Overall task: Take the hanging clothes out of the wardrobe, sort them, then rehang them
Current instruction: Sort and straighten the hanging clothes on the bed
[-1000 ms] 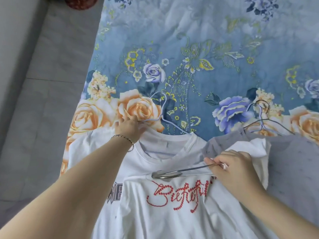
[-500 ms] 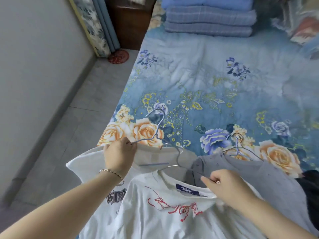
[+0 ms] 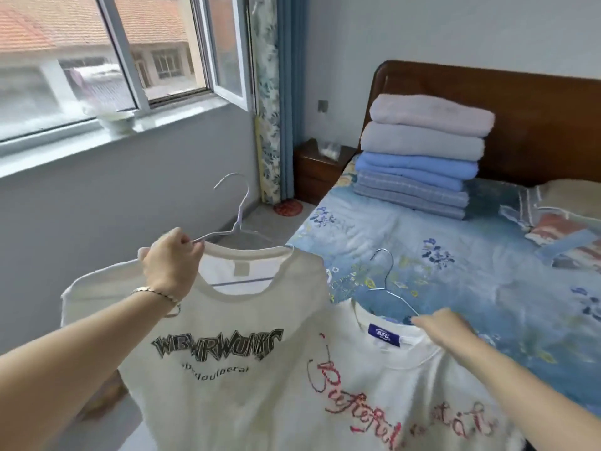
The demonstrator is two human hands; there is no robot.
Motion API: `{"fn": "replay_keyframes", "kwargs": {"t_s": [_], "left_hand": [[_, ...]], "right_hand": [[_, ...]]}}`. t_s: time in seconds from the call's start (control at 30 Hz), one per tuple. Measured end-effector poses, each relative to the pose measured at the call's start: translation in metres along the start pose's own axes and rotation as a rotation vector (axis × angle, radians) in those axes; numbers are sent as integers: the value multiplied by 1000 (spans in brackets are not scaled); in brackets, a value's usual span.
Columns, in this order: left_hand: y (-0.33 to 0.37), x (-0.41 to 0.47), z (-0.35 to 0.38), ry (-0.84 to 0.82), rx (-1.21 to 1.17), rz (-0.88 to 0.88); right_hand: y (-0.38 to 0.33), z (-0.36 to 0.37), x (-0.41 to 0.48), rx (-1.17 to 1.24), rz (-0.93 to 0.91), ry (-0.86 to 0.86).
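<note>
The person is holding two hung shirts up in the near foreground, beside the left edge of the bed (image 3: 455, 271). The left hand (image 3: 172, 265) is gripping the left arm of a wire hanger (image 3: 239, 219) together with the shoulder of the black-print white T-shirt (image 3: 227, 395), its fingers curled around both. The hook is pointing up, towards the window (image 3: 97, 60). The right hand (image 3: 445, 330) is clamping the right side of the collar of the red-lettered white T-shirt (image 3: 390, 395), just where the arm of a second wire hanger (image 3: 385, 278) is running into the neckline. Whether the fingers are also closing on that wire cannot be told. The two hands are well apart, and the shirts are overlapping between them, the red-lettered one lying in front. A stack of folded blankets (image 3: 422, 154) is sitting at the far end of the bed against the wooden headboard (image 3: 536, 125), with a nightstand (image 3: 318, 170) to its left and a blue curtain (image 3: 286, 92) hanging behind that.
</note>
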State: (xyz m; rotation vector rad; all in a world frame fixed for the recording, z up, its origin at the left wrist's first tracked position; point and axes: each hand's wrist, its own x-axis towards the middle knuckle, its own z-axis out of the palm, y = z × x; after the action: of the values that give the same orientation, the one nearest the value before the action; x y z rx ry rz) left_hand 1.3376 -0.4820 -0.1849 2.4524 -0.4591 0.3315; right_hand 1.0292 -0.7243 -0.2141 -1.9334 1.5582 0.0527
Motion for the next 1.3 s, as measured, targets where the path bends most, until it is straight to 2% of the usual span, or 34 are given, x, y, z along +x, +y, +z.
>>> {"fn": "replay_keyframes", "kwargs": {"t_s": [0.2, 0.37, 0.43, 0.53, 0.6, 0.83, 0.93, 1.03, 1.3], "left_hand": [[10, -20, -82, 83, -107, 162], [16, -44, -132, 48, -214, 315], [23, -50, -144, 10, -257, 328], [37, -53, -153, -12, -364, 262], [45, -56, -155, -39, -426, 227], [44, -67, -151, -103, -520, 178], [45, -76, -150, -152, -552, 196], [32, -77, -156, -215, -524, 277], [-32, -67, -162, -193, -454, 263]], "right_hand": [[-40, -48, -34, 99, -124, 299], [-92, -70, -76, 158, -410, 489], [-107, -69, -98, 229, -575, 430], [-115, -52, -133, 341, -805, 169], [-113, -38, -144, 337, -878, 47], [-110, -22, -155, 155, -973, 70], [-112, -16, -161, 152, -995, 112], [-109, -15, -163, 177, -964, 153], [-101, -23, -175, 224, -799, 232]]}}
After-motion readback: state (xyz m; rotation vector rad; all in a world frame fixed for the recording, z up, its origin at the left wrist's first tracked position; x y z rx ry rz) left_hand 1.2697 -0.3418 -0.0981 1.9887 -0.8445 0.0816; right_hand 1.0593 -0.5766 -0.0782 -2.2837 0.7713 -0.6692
